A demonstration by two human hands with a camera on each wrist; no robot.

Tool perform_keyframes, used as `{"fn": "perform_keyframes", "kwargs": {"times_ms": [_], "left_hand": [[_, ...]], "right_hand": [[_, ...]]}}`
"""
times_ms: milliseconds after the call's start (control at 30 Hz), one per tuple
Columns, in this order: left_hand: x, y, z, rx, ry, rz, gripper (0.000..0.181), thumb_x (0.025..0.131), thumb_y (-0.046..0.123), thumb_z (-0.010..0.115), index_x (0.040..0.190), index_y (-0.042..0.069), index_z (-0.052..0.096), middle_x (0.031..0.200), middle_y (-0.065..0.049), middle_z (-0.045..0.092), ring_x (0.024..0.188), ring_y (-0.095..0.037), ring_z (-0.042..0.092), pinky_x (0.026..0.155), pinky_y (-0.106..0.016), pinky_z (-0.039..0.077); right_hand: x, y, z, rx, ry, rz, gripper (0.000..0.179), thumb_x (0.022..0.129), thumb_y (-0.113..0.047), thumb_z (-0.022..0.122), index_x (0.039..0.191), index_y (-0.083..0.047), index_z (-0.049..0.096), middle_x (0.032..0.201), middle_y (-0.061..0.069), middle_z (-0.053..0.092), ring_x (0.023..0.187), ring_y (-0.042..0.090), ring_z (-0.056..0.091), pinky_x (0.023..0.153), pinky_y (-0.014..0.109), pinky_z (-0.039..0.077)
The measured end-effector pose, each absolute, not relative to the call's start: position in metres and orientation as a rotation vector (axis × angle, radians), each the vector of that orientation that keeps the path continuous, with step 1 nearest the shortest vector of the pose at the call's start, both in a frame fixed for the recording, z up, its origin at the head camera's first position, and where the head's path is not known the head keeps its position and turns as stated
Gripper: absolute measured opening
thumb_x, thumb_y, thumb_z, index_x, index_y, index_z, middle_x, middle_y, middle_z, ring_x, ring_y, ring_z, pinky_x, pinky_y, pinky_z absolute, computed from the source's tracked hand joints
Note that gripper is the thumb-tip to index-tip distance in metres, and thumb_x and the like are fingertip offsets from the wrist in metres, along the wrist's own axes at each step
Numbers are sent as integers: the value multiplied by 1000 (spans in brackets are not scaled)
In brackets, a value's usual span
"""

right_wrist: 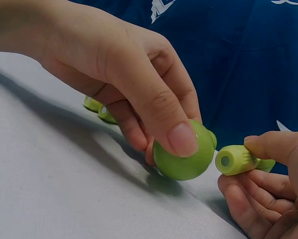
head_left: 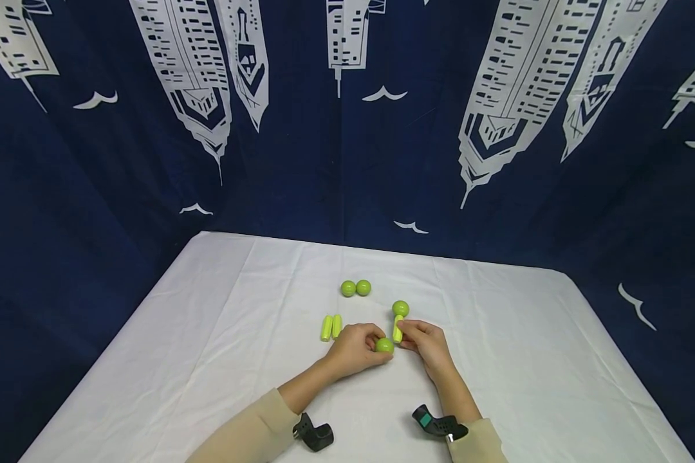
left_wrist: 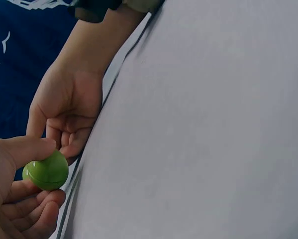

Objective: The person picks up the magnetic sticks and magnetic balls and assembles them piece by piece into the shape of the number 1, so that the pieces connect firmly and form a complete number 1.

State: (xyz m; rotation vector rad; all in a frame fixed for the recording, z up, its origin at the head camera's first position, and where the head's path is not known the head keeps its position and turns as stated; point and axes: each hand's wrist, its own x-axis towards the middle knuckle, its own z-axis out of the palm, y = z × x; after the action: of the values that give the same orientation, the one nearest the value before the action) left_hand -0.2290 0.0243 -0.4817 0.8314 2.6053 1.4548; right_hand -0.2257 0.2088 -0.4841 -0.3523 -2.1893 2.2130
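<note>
My left hand [head_left: 356, 349] pinches a glossy green ball [head_left: 385, 346] between thumb and fingers; the left wrist view shows that ball [left_wrist: 49, 172] close up. A lighter yellow-green rod [head_left: 398, 329] is pinched by my right hand [head_left: 430, 344]. At the rod's far end sits another green ball [head_left: 400, 308], in contact with it. The right wrist view shows the rod [right_wrist: 236, 160] with a round grey disc in its near end, facing the held ball [right_wrist: 183, 154] across a small gap. In the left wrist view the rod is hidden.
Two green balls [head_left: 356, 288] lie side by side farther back on the white cloth-covered table [head_left: 237, 334]. Two more yellow-green rods [head_left: 327, 328] lie just left of my left hand. A dark blue curtain [head_left: 336, 161] with white building prints hangs behind the table.
</note>
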Motion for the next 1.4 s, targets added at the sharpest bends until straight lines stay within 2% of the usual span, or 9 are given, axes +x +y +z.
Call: {"fn": "perform_keyframes", "kwargs": {"times_ms": [267,500,700,1000,1400], "left_hand": [[-223,30,-487,712,2502,1629,27,74,16,84,91,3,68,79,4,64,69,-2,58,65,-20,50],[-218,38,-488,591,2428,1736,25,73,18,86,83,4,68,74,5,65,64,-3,61,59,-20,51],[-216,45,-489,518,2455,1771,26,71,19,86,79,4,67,69,5,64,61,-3,57,56,-20,48],[-214,50,-490,403,2434,1827,28,70,20,87,78,4,66,66,5,61,59,-4,54,54,-21,46],[-212,53,-489,320,2392,1856,28,72,22,85,77,5,64,64,4,62,57,-5,54,52,-20,43]], "right_hand": [[-226,209,-485,-360,-2194,2204,33,91,-12,67,109,15,61,81,3,66,66,9,61,63,20,54],[-226,210,-484,-360,-2194,2205,34,90,-13,69,108,15,62,80,3,67,65,8,61,62,19,53],[-225,210,-483,-370,-2177,2214,34,90,-13,69,107,15,63,79,3,67,63,8,60,61,19,53],[-226,209,-484,-382,-2169,2203,30,89,-10,69,105,15,64,75,2,66,61,8,60,59,19,53],[-225,209,-484,-359,-2183,2199,31,90,-10,68,107,15,63,80,3,67,65,10,61,61,20,53]]}}
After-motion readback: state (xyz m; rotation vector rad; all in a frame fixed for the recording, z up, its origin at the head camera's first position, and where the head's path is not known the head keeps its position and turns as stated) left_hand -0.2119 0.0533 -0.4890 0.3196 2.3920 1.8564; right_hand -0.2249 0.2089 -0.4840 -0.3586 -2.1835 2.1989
